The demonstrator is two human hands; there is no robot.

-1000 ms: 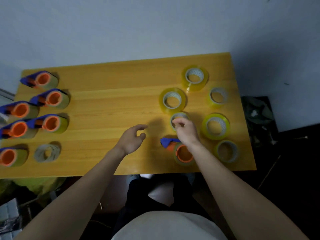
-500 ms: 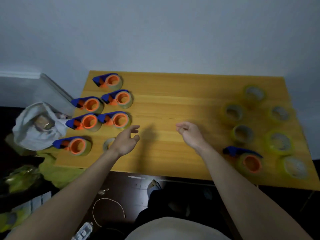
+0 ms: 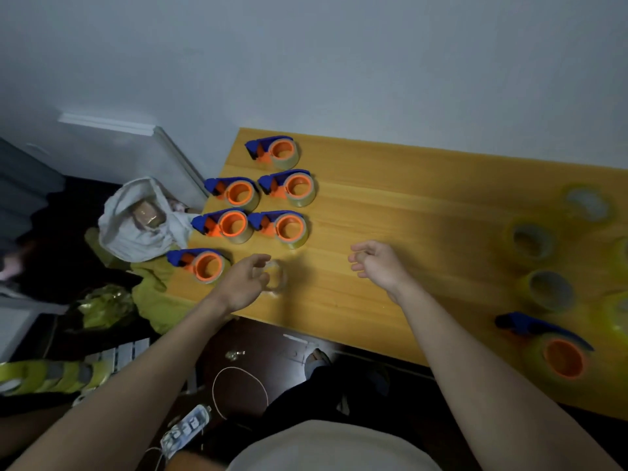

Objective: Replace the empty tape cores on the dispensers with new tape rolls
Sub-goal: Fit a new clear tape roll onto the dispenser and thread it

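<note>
just beyond the left hand (image 3: 243, 283) lies the empty core (image 3: 276, 277).

Both forearms bare to the bottom of the frame, no sleeves showing. No watch, ring, bracelet or glove on the left hand (image 3: 245, 283) or the right hand (image 3: 380, 263). Nails short and plain where visible; right fingertips slightly blurred. Torso wears a light, off-white top (image 3: 334, 448), plain fabric, no print or logo seen, rounded bulge at bottom centre. Below the table edge, dark trousers (image 3: 316, 390), black or near black, detail lost in shadow. One foot (image 3: 314, 360) shows by the floor, in what looks like a pale slipper or sandal; too dim to tell which.
</note>
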